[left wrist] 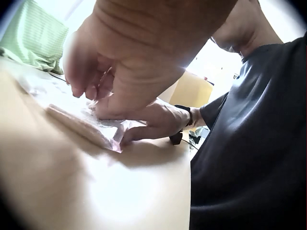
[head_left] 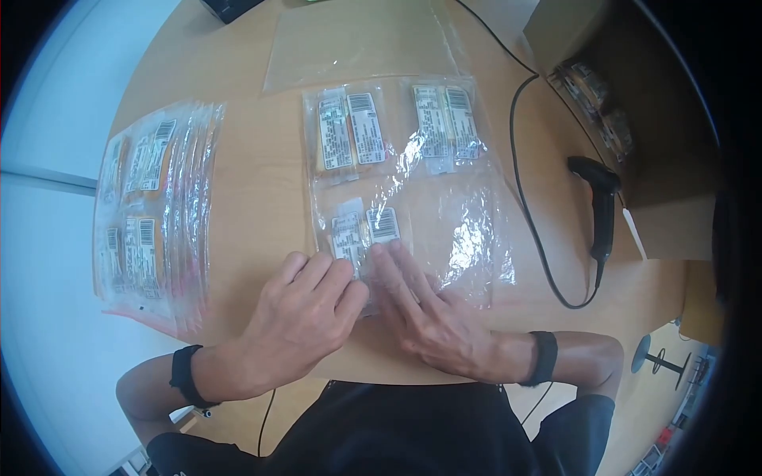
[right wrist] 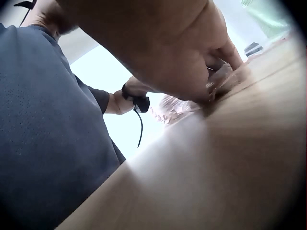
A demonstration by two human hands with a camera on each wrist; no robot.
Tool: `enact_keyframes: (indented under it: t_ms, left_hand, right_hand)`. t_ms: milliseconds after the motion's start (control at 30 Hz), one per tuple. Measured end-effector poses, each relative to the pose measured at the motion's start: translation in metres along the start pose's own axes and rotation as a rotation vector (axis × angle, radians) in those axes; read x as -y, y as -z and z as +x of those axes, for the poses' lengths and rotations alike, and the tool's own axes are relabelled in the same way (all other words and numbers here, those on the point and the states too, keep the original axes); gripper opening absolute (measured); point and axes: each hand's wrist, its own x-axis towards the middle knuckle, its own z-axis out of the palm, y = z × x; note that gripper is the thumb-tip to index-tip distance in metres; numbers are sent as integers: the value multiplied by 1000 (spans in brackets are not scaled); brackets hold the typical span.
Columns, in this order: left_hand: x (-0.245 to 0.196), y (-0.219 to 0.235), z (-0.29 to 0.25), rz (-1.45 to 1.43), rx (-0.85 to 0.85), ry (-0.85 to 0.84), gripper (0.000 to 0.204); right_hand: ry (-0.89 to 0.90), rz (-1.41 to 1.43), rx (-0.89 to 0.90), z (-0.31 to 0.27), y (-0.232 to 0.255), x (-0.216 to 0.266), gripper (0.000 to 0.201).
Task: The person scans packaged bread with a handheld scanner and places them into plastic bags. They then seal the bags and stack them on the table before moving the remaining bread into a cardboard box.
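A large clear plastic bag [head_left: 405,190] lies on the table, with one labelled food packet [head_left: 350,135] at its upper left and another labelled packet [head_left: 446,123] at its upper right. The lower-left packet [head_left: 347,236] lies partly beneath the hands. My left hand [head_left: 309,309], fingers curled, pinches clear film [left wrist: 95,102] at this packet's left side. My right hand [head_left: 432,321] reaches over the packet's right part, two fingers stretched onto its barcode label [head_left: 384,224]. In the right wrist view, clear film [right wrist: 221,80] shows between the right thumb and fingers.
A stack of similar filled bags [head_left: 151,214] stands at the left. Flat clear plastic [head_left: 357,44] lies at the back. To the right are a black barcode scanner [head_left: 601,210] with its looping cable [head_left: 520,182], and a cardboard box [head_left: 675,198] with packets inside.
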Motion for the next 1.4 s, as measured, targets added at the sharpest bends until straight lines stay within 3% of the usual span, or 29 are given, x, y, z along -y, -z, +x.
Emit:
enact_keyframes:
  t_ms: [167, 233, 267, 333, 367, 433, 533, 600, 667, 767, 867, 933, 1000, 1067, 1100, 1133, 1167, 1200, 1267, 1333, 1400]
  left_hand:
    - [6, -4, 2, -9, 10, -67, 21]
    - [4, 8, 4, -11, 248, 6, 31]
    - [3, 13, 9, -12, 229, -19, 31]
    - [1, 19, 19, -103, 97, 7, 62]
    - [3, 10, 18, -203, 157, 42, 85]
    - [4, 1, 27, -185, 160, 1, 86]
    - [4, -13, 29, -122, 241, -18, 81]
    - [3, -21, 26, -73, 301, -8, 77]
    - [3, -26, 24, -16, 253, -35, 67]
    - [9, -30, 21, 58, 242, -65, 64]
    - [11, -35, 18, 94, 202, -73, 66]
    - [5, -24, 21, 19, 223, -33, 65]
    - [2, -17, 23, -56, 240, 2, 65]
    - [6, -12, 28, -174, 181, -87, 66]
    - [8, -7, 33, -171, 176, -79, 66]
    - [11, 1, 41, -520, 107, 50, 68]
    - [14, 9, 52, -870, 30, 177, 72]
    - [16, 17, 66, -876, 23, 174, 72]
    - [16, 31, 101, -2038, 167, 574, 78]
    - [20, 22, 130, -2099, 151, 476, 82]
    - [13, 22, 151, -2156, 130, 391, 86]
  right_hand:
    - [-61, 43, 11, 15, 0, -1, 62]
    - [5, -177, 62, 7, 10, 7, 62]
    - [44, -183, -38, -8, 18, 12, 61]
    - [186, 142, -107, -29, 56, 3, 47]
    - [165, 119, -93, -37, 70, -8, 47]
    - [28, 155, -340, -48, 95, -48, 33]
    - [-296, 11, -277, -58, 122, -160, 12]
    - [-676, -84, -215, -71, 114, -234, 35]
    - [-807, -253, -258, -89, 83, -309, 52]
    - [-853, -271, -277, -109, 39, -373, 60]
    - [-825, 136, -146, -115, 25, -394, 58]
    - [-824, -33, -12, -113, 30, -381, 53]
    - [-781, -37, -64, -125, 23, -378, 48]
    - [-738, -51, -124, -123, 32, -356, 44]
    - [-881, 87, -250, -115, 54, -323, 40]
    - [-1020, 226, -377, -109, 72, -291, 38]
    - [-875, 147, -472, -108, 79, -262, 40]
    - [-729, 67, -557, -107, 85, -234, 44]
    - [-402, -254, -554, -92, 98, -180, 50]
    - [-274, -274, -542, -83, 93, -139, 47]
    - [-253, -267, -481, -74, 92, -109, 40]
